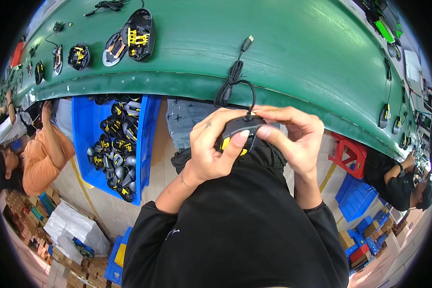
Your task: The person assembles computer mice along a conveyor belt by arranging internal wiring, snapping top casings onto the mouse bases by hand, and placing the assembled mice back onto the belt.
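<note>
In front of my chest, at the near edge of the green bench, I hold a partly assembled black computer mouse [234,126] with yellow inner parts. My left hand [205,144] wraps its left side, thumb pressed on top. My right hand [298,139] closes on its far right side, thumb and fingers by the cable entry; a thin dark strip shows by the thumb. From the mouse, a bundled black cable [234,74] runs onto the bench, its plug pointing away from me. My fingers hide part of the mouse.
The green bench [192,45] carries an opened mouse shell [140,36] and other mouse parts at left. A blue bin [147,149] full of mouse shells stands to my left. Beyond it sits a person in orange [48,158]. A red stool [349,154] and another person are at right.
</note>
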Tool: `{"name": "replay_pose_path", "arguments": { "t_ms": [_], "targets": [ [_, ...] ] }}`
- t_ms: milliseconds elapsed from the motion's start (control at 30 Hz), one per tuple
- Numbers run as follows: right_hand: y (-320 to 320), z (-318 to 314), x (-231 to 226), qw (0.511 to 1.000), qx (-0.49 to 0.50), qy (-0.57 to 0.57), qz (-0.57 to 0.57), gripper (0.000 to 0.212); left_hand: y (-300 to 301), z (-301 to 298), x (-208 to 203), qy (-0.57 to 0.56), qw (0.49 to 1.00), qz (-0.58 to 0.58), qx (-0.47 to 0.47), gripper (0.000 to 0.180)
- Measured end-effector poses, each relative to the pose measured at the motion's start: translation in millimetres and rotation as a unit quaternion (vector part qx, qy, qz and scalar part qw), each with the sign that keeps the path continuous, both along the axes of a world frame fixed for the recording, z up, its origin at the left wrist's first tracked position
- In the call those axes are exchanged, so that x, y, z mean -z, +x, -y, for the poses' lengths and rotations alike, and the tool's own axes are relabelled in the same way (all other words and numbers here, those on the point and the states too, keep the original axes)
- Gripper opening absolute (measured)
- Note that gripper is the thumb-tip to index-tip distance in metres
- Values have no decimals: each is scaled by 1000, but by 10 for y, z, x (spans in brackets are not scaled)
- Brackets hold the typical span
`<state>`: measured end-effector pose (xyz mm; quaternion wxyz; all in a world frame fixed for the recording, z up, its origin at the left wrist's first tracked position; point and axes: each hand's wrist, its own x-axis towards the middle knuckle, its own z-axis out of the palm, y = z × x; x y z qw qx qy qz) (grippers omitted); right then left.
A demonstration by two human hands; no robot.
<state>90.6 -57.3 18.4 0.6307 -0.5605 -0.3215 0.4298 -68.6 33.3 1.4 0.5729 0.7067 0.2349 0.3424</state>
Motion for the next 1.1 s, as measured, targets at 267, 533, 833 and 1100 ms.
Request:
{"name": "replay_pose_path", "arguments": {
  "t_ms": [267,533,833,1100],
  "targets": [
    [28,-218,-97,991,-73,-20,108,14,-4,-106,-10,155,988,-13,5,28],
    [73,-183,-119,992,-80,-65,-67,12,49,-2,60,145,989,4,-33,26],
    [-256,-31,289,991,-4,-102,-88,41,1,-112,275,-32,996,-67,-38,40],
    [-234,-92,330,998,12,-65,8,36,163,-151,293,-67,997,-4,-27,49]
  ]
}}
